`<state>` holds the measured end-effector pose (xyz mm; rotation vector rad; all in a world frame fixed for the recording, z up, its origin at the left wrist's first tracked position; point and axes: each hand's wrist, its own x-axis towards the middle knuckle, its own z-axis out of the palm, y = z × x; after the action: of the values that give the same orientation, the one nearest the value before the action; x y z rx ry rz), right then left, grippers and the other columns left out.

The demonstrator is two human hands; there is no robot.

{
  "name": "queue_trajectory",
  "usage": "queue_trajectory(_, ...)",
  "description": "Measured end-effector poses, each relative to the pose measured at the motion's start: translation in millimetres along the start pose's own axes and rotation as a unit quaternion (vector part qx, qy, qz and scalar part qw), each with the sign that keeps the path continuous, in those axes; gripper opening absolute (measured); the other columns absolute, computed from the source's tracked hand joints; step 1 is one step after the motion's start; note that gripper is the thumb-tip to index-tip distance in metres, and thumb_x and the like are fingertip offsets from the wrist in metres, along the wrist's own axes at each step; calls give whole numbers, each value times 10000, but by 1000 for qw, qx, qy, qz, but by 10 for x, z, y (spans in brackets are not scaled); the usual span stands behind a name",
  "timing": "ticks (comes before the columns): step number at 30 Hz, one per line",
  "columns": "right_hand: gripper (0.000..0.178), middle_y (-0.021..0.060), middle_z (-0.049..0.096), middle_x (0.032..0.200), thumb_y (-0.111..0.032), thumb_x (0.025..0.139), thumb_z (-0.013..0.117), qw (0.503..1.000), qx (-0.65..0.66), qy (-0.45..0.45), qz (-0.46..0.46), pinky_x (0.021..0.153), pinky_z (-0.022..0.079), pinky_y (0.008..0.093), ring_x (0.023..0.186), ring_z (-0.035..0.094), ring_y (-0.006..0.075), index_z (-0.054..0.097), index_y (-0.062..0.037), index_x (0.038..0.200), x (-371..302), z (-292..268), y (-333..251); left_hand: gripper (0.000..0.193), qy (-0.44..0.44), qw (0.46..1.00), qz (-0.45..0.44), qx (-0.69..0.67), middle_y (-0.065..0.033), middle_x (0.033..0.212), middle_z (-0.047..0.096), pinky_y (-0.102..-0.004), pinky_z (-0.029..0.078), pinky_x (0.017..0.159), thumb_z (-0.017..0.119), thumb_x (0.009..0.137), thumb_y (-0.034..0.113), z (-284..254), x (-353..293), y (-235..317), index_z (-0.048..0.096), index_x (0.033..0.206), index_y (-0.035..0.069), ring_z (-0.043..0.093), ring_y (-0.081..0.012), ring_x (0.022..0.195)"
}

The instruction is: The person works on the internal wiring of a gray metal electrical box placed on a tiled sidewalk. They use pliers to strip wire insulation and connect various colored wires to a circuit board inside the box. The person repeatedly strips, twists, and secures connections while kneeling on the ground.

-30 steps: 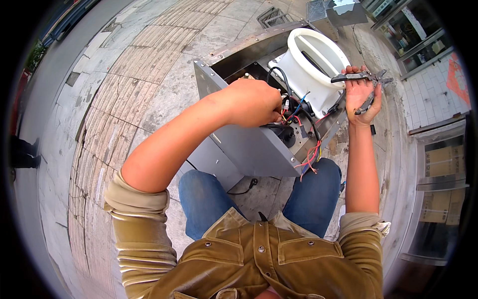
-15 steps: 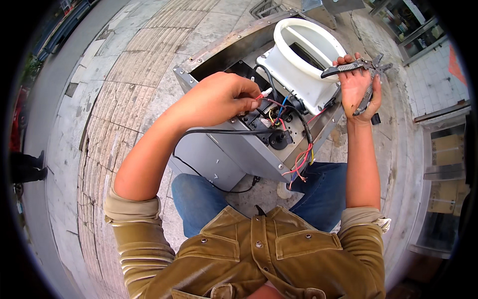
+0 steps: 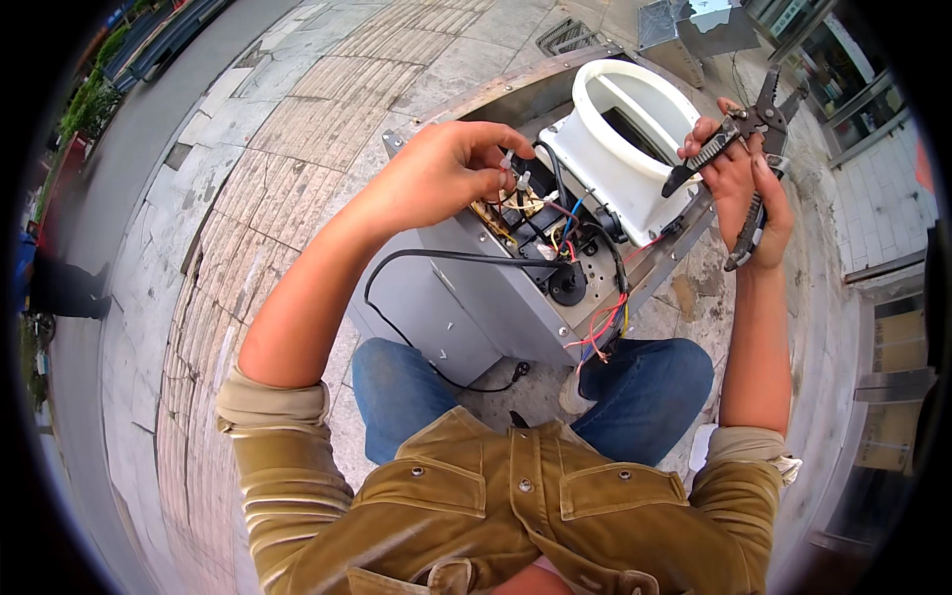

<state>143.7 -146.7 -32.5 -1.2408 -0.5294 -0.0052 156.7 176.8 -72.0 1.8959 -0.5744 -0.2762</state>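
My left hand (image 3: pixel 441 177) is closed in a pinch on a wire with a small whitish end cap (image 3: pixel 508 160), over the open wiring bay of a grey metal box (image 3: pixel 476 297). A second whitish cap (image 3: pixel 524 182) stands close by among the wires. Right of the box, my right hand (image 3: pixel 742 188) grips wire-stripping pliers (image 3: pixel 766 117). Their grey and black handles are spread apart and the jaws point up and away. Between the hands, a white plastic fan duct (image 3: pixel 635 129) with a round rim sits on the box. Loose red, blue and yellow wires (image 3: pixel 601 327) hang over its near edge.
A black power cord (image 3: pixel 436 256) loops out of the box to a plug (image 3: pixel 521 370) on the paving by my knees. Farther off are a metal box (image 3: pixel 669 40) and a wire rack (image 3: pixel 567 37). Someone in dark trousers (image 3: pixel 74 290) stands at the far left.
My left hand has shifted slightly up and back over the wiring bay, still pinching. My right hand has turned the pliers more upright and its fingers have curled around them. The view has shifted slightly.
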Motion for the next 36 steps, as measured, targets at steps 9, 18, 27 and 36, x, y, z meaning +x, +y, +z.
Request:
queue_trajectory(9, 691, 163, 622, 1005, -146, 721, 755, 768, -613, -184, -37, 840, 474, 380, 933, 601, 307, 485, 13, 1337, 267, 824, -314, 151, 27, 996, -10, 87, -23, 881, 688, -248, 506, 774, 652, 894, 44, -335, -162, 8, 677, 1034, -6, 623, -90, 836)
queue_trajectory(18, 602, 216, 669, 957, -147, 653, 691, 606, -724, -310, 111, 824, 513, 422, 941, 641, 357, 606, 11, 1228, 479, 1055, -222, 52, 140, 988, -13, 68, 7, 771, 633, -236, 470, 675, 672, 869, 47, -279, -231, -94, 672, 897, 4, 551, -66, 711)
queue_trajectory(27, 570, 228, 677, 1007, -166, 640, 678, 598, -720, -313, 161, 867, 513, 413, 974, 648, 351, 642, 11, 1181, 594, 1129, -152, 59, 160, 985, 25, 64, 0, 767, 647, -238, 471, 655, 672, 859, 41, -163, -78, -61, 677, 901, 0, 546, -64, 684)
queue_trajectory(36, 606, 217, 681, 1037, -213, 660, 698, 612, -719, -307, 119, 879, 518, 400, 989, 655, 338, 620, 18, 1215, 672, 1170, 114, 74, 164, 980, 54, 99, -19, 806, 682, -255, 498, 727, 695, 846, 57, -177, 12, -120, 687, 900, 7, 612, -87, 766)
